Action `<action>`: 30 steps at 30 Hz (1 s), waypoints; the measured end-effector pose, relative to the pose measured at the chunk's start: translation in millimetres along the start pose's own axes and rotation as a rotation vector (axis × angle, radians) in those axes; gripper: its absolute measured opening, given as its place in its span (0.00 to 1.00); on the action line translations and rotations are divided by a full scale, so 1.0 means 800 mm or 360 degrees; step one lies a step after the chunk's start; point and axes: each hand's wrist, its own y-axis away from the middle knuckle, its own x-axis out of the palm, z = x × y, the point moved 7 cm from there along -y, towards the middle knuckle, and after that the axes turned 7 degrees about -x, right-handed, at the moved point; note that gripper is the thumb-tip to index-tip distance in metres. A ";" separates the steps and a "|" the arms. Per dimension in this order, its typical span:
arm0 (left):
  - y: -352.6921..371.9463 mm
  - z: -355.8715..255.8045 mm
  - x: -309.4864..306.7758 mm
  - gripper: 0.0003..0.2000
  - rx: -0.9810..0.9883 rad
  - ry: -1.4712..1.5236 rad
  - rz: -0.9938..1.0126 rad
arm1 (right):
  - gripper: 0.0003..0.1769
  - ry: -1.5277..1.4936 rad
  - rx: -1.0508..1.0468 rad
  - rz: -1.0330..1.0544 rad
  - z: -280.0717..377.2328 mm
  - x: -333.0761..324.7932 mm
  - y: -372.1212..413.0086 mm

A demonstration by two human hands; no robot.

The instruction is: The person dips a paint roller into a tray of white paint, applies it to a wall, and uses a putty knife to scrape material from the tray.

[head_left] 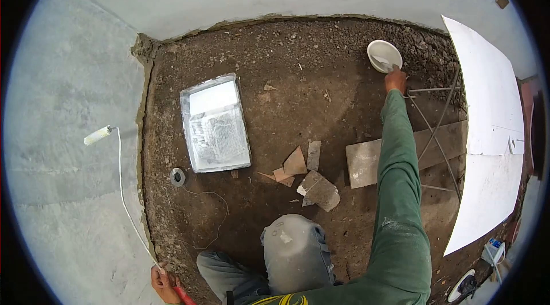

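Observation:
Low at the left, my left hand (164, 285) is closed around the thin bent rod of a paint roller (124, 197). Part of a red handle shows beside that hand, and the pale roller sleeve (97, 135) is up against the grey wall. My right arm stretches far forward. Its hand (395, 80) is closed at the near rim of a white bowl (375, 47), which stands on the soil. A whitish flat piece (382, 61) lies inside the bowl, close to the fingertips, which are partly hidden.
A paint tray (219, 139) with white paint lies left of centre. Near my knees are broken tile pieces (295, 161) and a roll of wire or tape (178, 177). At right, a board (364, 164) lies under crossed metal legs (433, 137) beside a white panel (492, 116).

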 end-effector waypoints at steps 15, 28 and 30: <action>0.000 -0.012 0.043 0.13 0.0235 0.0197 0.0170 | 0.19 -0.1438 0.0125 -0.0303 -0.015 -0.075 0.013; -0.007 0.006 0.045 0.14 0.0205 0.0336 0.0224 | 0.19 -0.0727 -0.0030 -0.0704 -0.105 -0.009 -0.056; -0.003 -0.005 0.047 0.14 0.0159 0.0323 0.0225 | 0.20 -0.0932 -0.0135 -0.0838 -0.052 -0.068 0.005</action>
